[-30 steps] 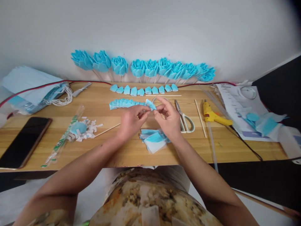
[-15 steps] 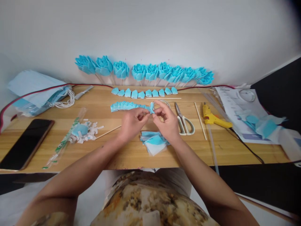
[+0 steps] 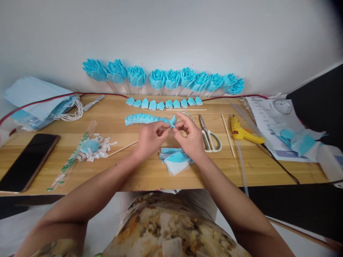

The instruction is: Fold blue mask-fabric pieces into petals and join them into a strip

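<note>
My left hand and my right hand meet above the middle of the wooden table. Both pinch one small blue folded piece between their fingertips. Just below the hands lies a stack of blue and white squares. Behind the hands a row of overlapping folded blue pieces stretches leftward. Further back is a row of separate blue petals. Blue flowers on sticks lean against the wall.
Scissors, a thin stick and a yellow glue gun lie right of the hands. A phone, a plastic sleeve, white and blue scraps and face masks are to the left. Papers sit far right.
Both hands stay together on the small blue piece, fingers shifting slightly as they work it. The view wobbled a little; nothing else on the table moved.
</note>
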The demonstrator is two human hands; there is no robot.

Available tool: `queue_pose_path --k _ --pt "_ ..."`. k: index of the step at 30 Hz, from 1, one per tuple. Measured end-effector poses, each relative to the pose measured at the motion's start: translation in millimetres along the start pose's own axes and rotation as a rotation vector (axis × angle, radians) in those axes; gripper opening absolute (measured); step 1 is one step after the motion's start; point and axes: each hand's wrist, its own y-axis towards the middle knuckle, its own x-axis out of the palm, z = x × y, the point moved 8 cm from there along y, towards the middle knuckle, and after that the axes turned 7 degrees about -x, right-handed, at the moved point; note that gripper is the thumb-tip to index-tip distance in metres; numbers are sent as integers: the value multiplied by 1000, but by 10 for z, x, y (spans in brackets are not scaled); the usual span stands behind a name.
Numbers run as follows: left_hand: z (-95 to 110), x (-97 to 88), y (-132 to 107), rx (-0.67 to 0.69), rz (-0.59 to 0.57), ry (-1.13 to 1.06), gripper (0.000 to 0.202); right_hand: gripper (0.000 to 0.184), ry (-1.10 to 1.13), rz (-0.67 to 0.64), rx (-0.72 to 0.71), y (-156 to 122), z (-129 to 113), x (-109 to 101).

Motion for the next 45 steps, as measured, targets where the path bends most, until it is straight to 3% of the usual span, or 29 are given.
queue_pose_path --k 15,20,24,30,35,45 --pt "16 -20 43 -64 -29 -103 16 49 164 -29 133 14 116 25" --pt "13 -58 56 -147 -69 -242 23 50 238 -28 215 23 191 2" --pt "-67 -98 77 -234 -14 -410 21 51 285 -1 263 20 267 -16" --pt "-98 136 74 -282 -242 -502 28 50 432 -24 342 -16 359 68" --pt "-92 157 78 -267 -274 -468 27 44 519 -104 346 -32 345 130" --pt "-130 172 73 -273 -295 -431 25 48 252 -103 253 11 199 76"
